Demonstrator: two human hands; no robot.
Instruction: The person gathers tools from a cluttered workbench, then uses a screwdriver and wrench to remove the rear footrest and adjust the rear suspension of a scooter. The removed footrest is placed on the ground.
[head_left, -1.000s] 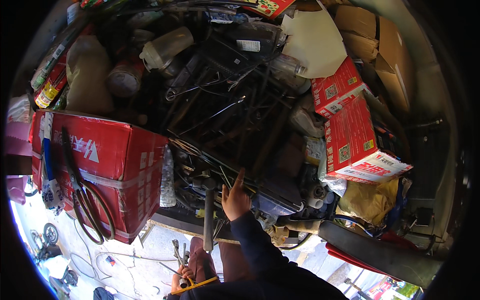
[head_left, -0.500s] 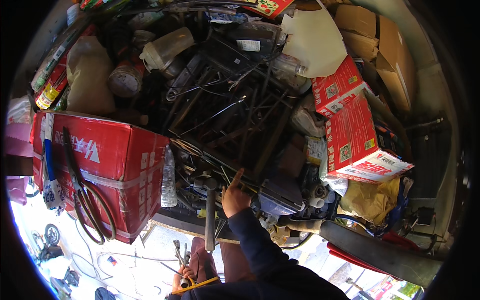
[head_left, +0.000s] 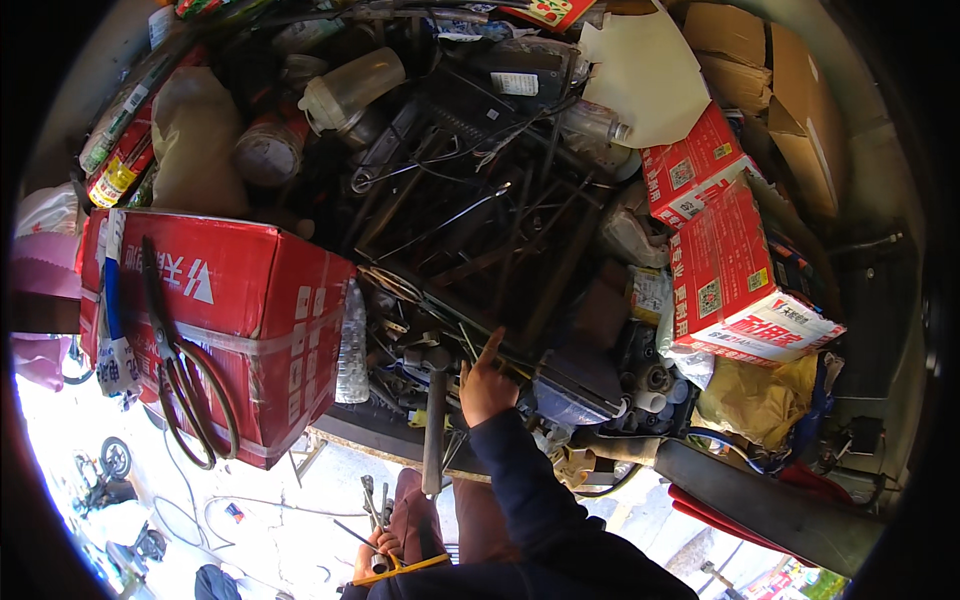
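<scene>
The left hand (head_left: pixel 381 550), low in the head view in front of the person's legs, is closed around a bundle of metal tools (head_left: pixel 375 503); their long axes run roughly upright in view, leaning slightly left, with the ends fanned at the top. A thin dark rod (head_left: pixel 353 533) slants up and left from the same hand. A yellow bar (head_left: pixel 402 569) crosses just below it, its right end the higher; whether it is gripped cannot be told. The right hand (head_left: pixel 488 390) is over the near edge of the tool pile, index finger straight and directed away from the person, remaining fingers bent; whether they enclose anything cannot be told. Just left of it lies a hammer-like tool (head_left: pixel 434 430), its shaft running toward the person past the edge, head end away. Containers: at left, a large red carton (head_left: pixel 225 270), taped, contents hidden, with long-handled scissors (head_left: pixel 172 355) against its front. At right, a red and white carton (head_left: pixel 715 268) is tilted, dark items showing at its right side. A brown carton (head_left: pixel 800 125) beyond has raised flaps; its inside is unreadable. A translucent jug (head_left: pixel 355 88) lies aslant behind the pile, contents indistinct. A clear bottle (head_left: pixel 352 348) stands beside the large red carton.
</scene>
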